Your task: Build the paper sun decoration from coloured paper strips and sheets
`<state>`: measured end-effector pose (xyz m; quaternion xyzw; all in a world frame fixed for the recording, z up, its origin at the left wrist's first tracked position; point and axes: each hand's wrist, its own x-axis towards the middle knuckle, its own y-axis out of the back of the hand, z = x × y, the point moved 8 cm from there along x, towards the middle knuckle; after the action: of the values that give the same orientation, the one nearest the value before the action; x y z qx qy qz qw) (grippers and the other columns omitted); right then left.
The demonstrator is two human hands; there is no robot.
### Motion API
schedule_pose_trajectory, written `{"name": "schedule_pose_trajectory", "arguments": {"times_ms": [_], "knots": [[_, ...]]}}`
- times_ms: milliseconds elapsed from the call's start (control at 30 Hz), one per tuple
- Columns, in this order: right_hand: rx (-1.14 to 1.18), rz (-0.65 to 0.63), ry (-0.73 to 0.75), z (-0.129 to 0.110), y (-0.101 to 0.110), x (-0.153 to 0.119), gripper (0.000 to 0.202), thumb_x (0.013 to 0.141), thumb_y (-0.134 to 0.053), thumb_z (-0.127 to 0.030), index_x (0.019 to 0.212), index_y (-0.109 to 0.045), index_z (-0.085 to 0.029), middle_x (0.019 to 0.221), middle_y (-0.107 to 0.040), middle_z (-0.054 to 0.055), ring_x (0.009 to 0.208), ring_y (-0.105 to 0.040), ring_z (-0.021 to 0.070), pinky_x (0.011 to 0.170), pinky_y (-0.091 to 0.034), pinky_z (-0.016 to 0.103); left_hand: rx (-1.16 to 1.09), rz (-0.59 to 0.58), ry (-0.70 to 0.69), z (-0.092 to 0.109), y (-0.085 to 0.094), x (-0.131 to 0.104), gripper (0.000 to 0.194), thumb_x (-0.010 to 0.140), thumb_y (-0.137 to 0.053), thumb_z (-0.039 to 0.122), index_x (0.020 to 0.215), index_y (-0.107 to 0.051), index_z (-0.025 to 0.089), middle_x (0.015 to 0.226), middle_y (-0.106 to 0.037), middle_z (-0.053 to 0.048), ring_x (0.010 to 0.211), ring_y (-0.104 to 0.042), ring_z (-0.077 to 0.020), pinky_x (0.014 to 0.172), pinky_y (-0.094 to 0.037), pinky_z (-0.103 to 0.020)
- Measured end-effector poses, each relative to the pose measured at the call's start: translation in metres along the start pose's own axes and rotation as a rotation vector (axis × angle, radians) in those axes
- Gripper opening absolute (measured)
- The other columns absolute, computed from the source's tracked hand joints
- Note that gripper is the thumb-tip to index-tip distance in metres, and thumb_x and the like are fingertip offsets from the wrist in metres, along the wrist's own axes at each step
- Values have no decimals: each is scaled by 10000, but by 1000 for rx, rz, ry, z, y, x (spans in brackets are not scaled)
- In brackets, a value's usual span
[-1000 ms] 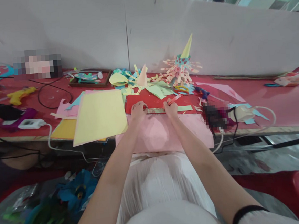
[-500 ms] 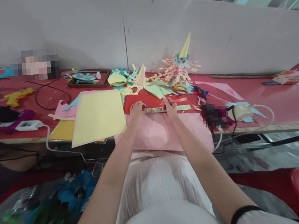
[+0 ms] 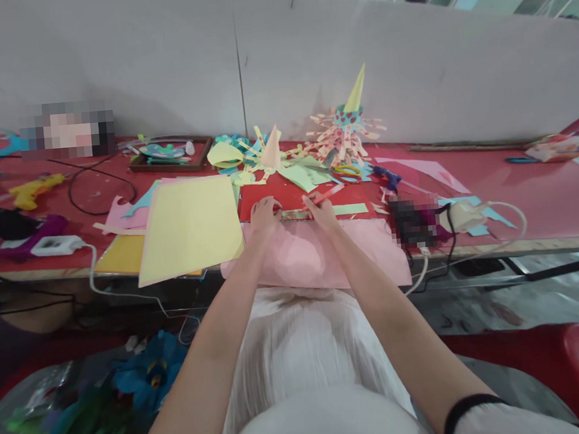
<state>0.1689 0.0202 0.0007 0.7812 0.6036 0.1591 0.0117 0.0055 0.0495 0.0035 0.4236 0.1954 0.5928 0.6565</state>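
Observation:
My left hand (image 3: pixel 266 213) has its fingers bent down on the left end of a narrow patterned strip (image 3: pixel 294 214); whether it grips the strip is hard to tell. My right hand (image 3: pixel 320 211) is closed around a slim red-pink tool (image 3: pixel 331 193), its tip low over the strip. A pale green strip (image 3: pixel 352 209) sticks out to the right of that hand. Beneath them lies a red sheet (image 3: pixel 288 194), with a pink sheet (image 3: pixel 297 256) nearer my body. A large yellow sheet (image 3: pixel 193 228) is left of my left hand.
Behind my hands stand paper cones (image 3: pixel 356 95) with fringes, beside yellow scissors (image 3: pixel 347 171) and a blue glue gun (image 3: pixel 387 176). Farther left are a brown tray (image 3: pixel 171 165) and a yellow glue gun (image 3: pixel 37 191). White cables (image 3: pixel 93 276) hang over the table edge.
My right hand has slid left along the strip with the red-pink tool, closer to my left hand. My left hand stays at the strip's left end.

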Motion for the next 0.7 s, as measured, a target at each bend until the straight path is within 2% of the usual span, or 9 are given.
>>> {"name": "schedule_pose_trajectory", "arguments": {"times_ms": [233, 433, 700], "knots": [[-163, 137, 6, 4, 11, 2, 352, 684, -572, -478, 578, -341, -235, 446, -442, -68, 463, -470, 118, 496, -372, 235, -14, -11, 1, 1, 1, 0, 135, 767, -514, 138, 809, -583, 246, 1104, -611, -14, 1126, -498, -173, 1025, -281, -343], [-200, 71, 18, 2, 6, 1, 312, 687, -556, -419, 581, -331, -231, 451, -397, -85, 461, -426, 104, 510, -351, 227, -11, -2, -2, 2, 2, -2, 145, 765, -508, 128, 815, -577, 245, 1141, -597, -20, 1106, -511, -174, 1025, -282, -345], [-223, 56, 54, 2, 4, 0, 319, 702, -551, -443, 579, -355, -223, 476, -425, -69, 495, -438, 107, 524, -339, 226, -13, -6, 5, 0, 0, -1, 153, 766, -505, 130, 842, -570, 246, 1140, -594, -24, 1087, -518, -182, 1016, -285, -353]]}}
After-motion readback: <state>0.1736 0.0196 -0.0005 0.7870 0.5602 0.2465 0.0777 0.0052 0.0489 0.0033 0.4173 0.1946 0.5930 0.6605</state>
